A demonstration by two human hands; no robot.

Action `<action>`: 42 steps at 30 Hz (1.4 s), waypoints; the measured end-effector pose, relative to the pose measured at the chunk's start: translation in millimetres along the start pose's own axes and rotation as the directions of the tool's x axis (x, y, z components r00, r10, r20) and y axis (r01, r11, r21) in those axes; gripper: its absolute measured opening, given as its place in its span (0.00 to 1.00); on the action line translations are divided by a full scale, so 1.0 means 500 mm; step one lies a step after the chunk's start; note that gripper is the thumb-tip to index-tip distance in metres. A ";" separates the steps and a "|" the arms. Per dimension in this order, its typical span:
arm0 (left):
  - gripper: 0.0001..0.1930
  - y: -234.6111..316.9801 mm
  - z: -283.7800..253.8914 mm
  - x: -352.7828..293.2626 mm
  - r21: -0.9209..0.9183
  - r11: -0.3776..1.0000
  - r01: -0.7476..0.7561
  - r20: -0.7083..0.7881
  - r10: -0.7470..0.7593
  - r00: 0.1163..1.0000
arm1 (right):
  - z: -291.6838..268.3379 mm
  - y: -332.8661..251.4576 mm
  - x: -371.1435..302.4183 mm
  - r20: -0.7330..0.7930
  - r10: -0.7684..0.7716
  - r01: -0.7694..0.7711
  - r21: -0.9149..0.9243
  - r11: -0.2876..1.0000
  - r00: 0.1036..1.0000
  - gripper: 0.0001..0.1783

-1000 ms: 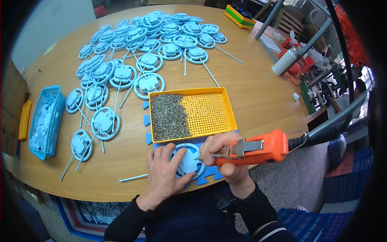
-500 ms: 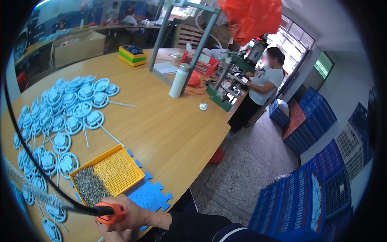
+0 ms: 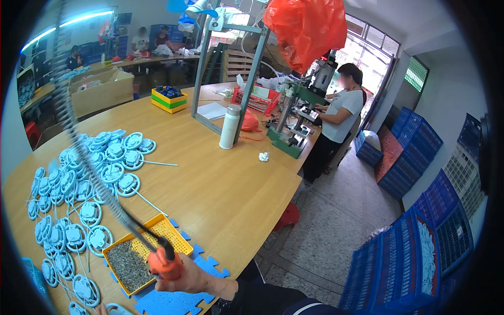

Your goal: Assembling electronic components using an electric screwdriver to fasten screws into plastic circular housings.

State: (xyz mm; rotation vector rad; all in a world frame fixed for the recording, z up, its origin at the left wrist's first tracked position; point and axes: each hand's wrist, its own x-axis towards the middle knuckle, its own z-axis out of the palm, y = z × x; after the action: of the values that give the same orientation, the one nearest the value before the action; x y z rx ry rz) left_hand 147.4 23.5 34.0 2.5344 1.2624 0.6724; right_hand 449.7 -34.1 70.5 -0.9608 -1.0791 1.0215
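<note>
My right hand [image 3: 189,278] is wrapped round an orange screwdriver [image 3: 165,264], apparently a powered one, with a black cable and a coiled spring [image 3: 92,163] running up from its top. It is held over the near side of a yellow tray [image 3: 184,244], where many small metal screws [image 3: 127,266] lie heaped. My left hand [image 3: 101,310] shows only as fingertips at the lower edge, beside a light-blue ring-shaped part [image 3: 118,309]; whether it grips that part is hidden. Many similar light-blue wheel-like parts [image 3: 90,212], some with thin stems, are piled on the left.
Blue foam mat [image 3: 168,303] lies under the tray on the wooden table [image 3: 226,194]. A white bottle [image 3: 229,126], metal frame [image 3: 254,79] and green press [image 3: 286,142] stand farther off. A person [image 3: 338,113] works by the press. Blue crates [image 3: 388,262] are stacked right.
The head view has tilted, so the table sits lower. My right hand has lifted the screwdriver; my left hand has moved from beside it to the light-blue parts at lower left.
</note>
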 end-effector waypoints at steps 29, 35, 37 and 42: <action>0.28 -0.073 -0.026 0.150 0.072 0.997 0.040 -0.053 -0.036 0.998 | -0.134 0.075 0.121 -0.235 -0.268 0.265 -0.045 0.963 0.934 0.27; 0.31 0.050 0.011 0.091 -0.105 0.993 -0.049 0.131 0.063 0.989 | -0.136 0.091 0.126 -0.189 -0.247 0.258 0.036 0.966 0.951 0.27; 0.32 0.091 0.037 0.071 -0.168 0.975 -0.149 0.158 0.176 0.972 | -0.133 0.086 0.125 -0.184 -0.234 0.245 0.037 0.969 0.955 0.26; 0.34 0.138 0.114 0.060 -0.248 0.951 -0.183 0.211 0.237 0.948 | -0.126 0.090 0.136 -0.214 -0.257 0.254 -0.042 0.966 0.942 0.25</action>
State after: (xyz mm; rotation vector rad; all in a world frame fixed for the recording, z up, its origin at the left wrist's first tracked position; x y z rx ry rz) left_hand 239.1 5.7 20.8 2.4892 0.7943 0.4991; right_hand 513.7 35.4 30.0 -0.8935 -0.9974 0.6800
